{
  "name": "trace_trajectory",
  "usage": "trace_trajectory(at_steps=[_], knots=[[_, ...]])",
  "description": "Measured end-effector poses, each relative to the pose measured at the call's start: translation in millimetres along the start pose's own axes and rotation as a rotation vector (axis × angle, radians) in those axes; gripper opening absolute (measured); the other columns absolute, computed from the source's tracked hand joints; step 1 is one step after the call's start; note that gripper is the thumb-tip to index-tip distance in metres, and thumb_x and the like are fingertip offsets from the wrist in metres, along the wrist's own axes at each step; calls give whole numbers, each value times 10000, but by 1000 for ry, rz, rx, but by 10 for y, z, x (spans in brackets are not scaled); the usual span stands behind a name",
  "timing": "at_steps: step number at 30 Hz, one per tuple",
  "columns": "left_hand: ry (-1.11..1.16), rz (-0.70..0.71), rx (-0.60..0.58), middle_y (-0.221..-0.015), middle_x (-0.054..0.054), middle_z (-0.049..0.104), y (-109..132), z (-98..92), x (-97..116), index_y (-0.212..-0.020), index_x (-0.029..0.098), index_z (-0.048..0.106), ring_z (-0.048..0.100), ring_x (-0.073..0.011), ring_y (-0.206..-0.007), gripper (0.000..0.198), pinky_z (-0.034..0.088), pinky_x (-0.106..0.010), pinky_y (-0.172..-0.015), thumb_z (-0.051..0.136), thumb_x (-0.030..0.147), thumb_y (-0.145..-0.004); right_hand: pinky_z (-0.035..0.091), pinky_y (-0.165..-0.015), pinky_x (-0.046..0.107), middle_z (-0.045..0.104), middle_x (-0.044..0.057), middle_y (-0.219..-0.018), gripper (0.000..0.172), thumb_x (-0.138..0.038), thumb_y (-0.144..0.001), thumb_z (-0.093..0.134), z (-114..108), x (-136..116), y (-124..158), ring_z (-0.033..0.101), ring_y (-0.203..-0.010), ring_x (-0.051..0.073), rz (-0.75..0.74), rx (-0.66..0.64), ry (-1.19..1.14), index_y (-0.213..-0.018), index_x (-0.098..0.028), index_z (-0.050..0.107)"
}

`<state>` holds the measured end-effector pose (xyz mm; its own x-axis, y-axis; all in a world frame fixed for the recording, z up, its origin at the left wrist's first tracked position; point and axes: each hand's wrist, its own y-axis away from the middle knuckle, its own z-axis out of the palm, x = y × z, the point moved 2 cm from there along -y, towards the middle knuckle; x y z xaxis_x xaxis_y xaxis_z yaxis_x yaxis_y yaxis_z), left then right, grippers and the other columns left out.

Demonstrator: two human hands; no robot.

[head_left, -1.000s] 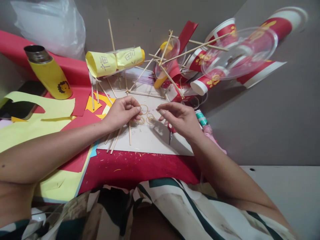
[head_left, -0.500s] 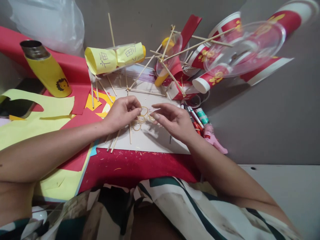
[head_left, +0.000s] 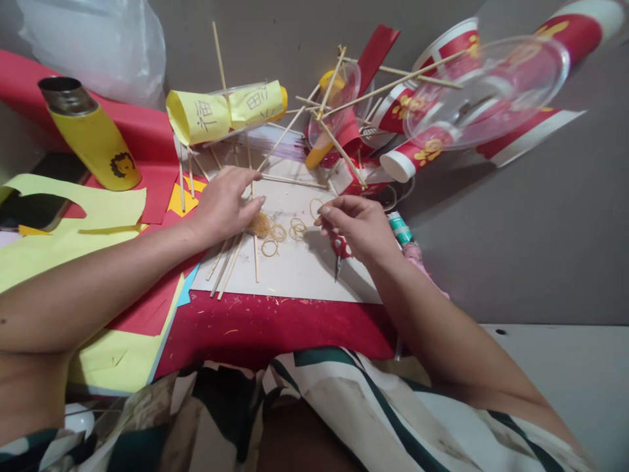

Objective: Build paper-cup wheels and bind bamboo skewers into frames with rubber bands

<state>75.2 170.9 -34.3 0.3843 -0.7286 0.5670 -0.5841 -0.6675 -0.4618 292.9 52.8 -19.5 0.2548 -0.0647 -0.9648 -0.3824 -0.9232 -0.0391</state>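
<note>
Rubber bands [head_left: 278, 231] lie on the board [head_left: 299, 272] between both hands, sticks [head_left: 228, 259] to their left.

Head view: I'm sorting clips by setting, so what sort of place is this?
Probably a home craft corner. Cut coloured paper, wooden sticks and rubber bands lie by the left hand and right hand, with paper cups behind.

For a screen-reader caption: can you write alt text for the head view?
The left hand rests beside a clump of rubber bands on a white board, while the right hand pinches one rubber band. Wooden sticks, coloured paper and red paper cups lie around.
</note>
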Motion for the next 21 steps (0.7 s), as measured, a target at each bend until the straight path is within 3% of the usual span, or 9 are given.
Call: trace_trajectory(at_steps=[3,7,13,21], knots=[[-152,-47,-180,-1168,-173,713,-17,28,-50,-1169,103,696,607,-338,-1166,364,459,-470,-1013,642,312,-876,415,-379,168,702,24,-616,234,-311,-672,837,21,98,-34,587,-437,85,163,-74,17,-681,-160,659],[-163,-112,-305,-861,-111,684,1,59,-37,-972,136,716,629,-293,-938,235,476,-393,-854,642,336,-872,422,-389,166,720,40,-651,153,-224,-751,770,115,144,-51,594,-447,81,256,-174,112,-686,-146,656],[119,-233,-227,-669,-8,596,6,93,-94,-872,175,693,539,-178,-664,79,393,-313,-680,661,229,-823,366,-376,168,596,-7,-463,184,-74,-802,649,183,59,-92,512,-389,74,183,-163,321,-631,-141,646],[487,-368,-62,-692,13,621,-58,129,-153,-748,162,642,539,-131,-642,91,421,-275,-665,611,109,-815,373,-386,187,578,-22,-453,81,-145,-727,700,261,13,-106,493,-380,78,143,-192,254,-671,-153,642]])
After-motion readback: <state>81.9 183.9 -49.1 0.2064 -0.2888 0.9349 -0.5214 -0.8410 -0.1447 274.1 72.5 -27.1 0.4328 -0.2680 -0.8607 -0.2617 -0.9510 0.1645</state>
